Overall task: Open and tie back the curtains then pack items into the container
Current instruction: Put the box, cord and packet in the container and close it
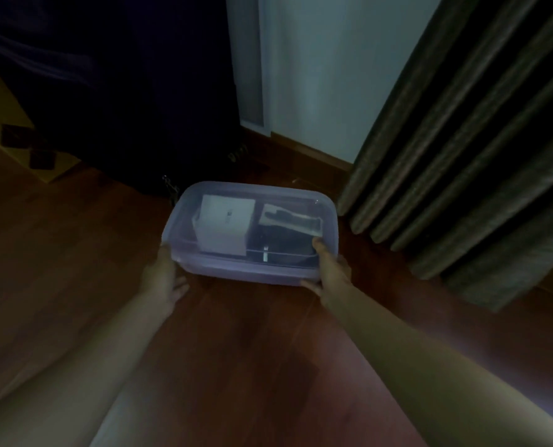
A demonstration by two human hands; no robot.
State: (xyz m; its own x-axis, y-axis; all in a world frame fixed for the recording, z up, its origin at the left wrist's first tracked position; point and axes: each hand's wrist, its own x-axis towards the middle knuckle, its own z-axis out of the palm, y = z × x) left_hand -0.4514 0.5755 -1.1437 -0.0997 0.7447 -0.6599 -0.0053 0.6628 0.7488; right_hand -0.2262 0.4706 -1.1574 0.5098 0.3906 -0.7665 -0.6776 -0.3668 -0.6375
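A translucent plastic container (328, 221) with its lid on sits on the dark wooden floor in a dim room. Through the lid I see a white box (225, 227) on the left and a dark item (288, 233) with a pale wrapper on the right. My left hand (164, 275) grips the container's near left corner. At the near right corner my right hand (328, 272) holds on, thumb on the lid and fingers under the rim. Grey pleated curtains (462, 156) hang at the right, reaching down to the floor.
A dark piece of furniture or fabric (123, 91) stands behind the container at the left. A yellow box (4, 114) with dark squares lies at the far left. A pale wall (317, 69) with a wooden skirting board runs behind.
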